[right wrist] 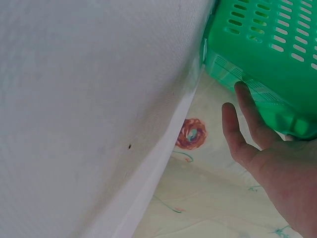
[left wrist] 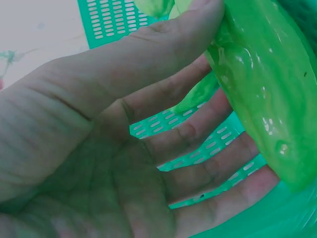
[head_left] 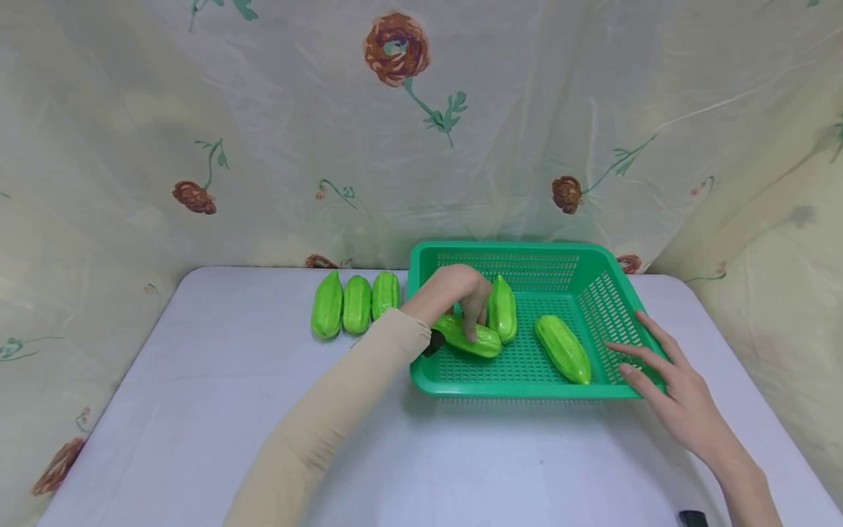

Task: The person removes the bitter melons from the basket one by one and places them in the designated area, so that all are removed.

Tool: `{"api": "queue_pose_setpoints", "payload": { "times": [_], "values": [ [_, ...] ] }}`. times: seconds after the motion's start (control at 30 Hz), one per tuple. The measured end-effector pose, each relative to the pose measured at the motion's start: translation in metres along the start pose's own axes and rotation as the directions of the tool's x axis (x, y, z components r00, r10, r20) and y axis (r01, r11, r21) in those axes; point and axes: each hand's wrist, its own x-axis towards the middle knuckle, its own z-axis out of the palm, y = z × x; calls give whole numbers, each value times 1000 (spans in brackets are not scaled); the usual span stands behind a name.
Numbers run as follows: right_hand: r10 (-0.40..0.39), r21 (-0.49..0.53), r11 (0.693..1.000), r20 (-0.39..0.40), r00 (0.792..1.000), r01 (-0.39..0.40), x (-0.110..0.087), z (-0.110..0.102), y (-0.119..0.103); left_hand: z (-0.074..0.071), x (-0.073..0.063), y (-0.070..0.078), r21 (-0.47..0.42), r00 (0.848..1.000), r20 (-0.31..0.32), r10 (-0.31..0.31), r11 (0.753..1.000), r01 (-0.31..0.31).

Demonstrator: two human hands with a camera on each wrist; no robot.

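Observation:
My left hand (head_left: 473,296) reaches down into the left part of a green plastic basket (head_left: 520,391). Its thumb and fingers hold a bright green, ridged bitter gourd (head_left: 486,344), which lies slanted; the left wrist view shows the gourd (left wrist: 270,94) between thumb and fingertips. Right behind it another bitter gourd (head_left: 503,311) stands lengthwise, and a third bitter gourd (head_left: 563,350) lies apart on the basket floor to the right. At the basket's right rim my right hand (head_left: 678,399) rests with fairly straight, spread fingers, some reaching over the edge.
Left of the basket, a bitter gourd (head_left: 326,307), another bitter gourd (head_left: 357,306) and a third bitter gourd (head_left: 386,293) lie in a row on the white table (head_left: 217,380). A flowered curtain (head_left: 290,132) hangs behind. A small black object (head_left: 693,518) shows at the front right.

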Motion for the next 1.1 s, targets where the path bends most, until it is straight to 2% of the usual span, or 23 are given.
{"api": "queue_pose_setpoints", "payload": {
  "times": [0.2, 0.37, 0.67, 0.83, 1.0, 1.1],
  "values": [
    [0, -1, 1000, -2, 1000, 0, 0, 1, 0, 1, -17, -2, -100, 999, -32, 41, 994, -44],
    [-3, 0, 1000, 0, 1000, 3, 1, 1, 0, 5, -35, -5, -146, 995, -80, 59, 987, -70],
    [-4, 5, 1000, -2, 1000, 4, 0, 0, 0, 7, -55, -6, -122, 975, -173, 140, 979, -162],
    [-3, 2, 1000, -7, 1000, 3, -1, 1, 1, 10, -58, -15, -183, 961, -215, 176, 959, -217],
    [-12, 1, 1000, -13, 1000, 12, 0, 1, 1, 15, -61, -26, -283, 948, -246, 202, 921, -269],
    [-16, 1, 1000, -14, 1000, 16, 0, 2, 1, 19, -68, -36, -321, 934, -287, 214, 897, -304]
  ]
}}
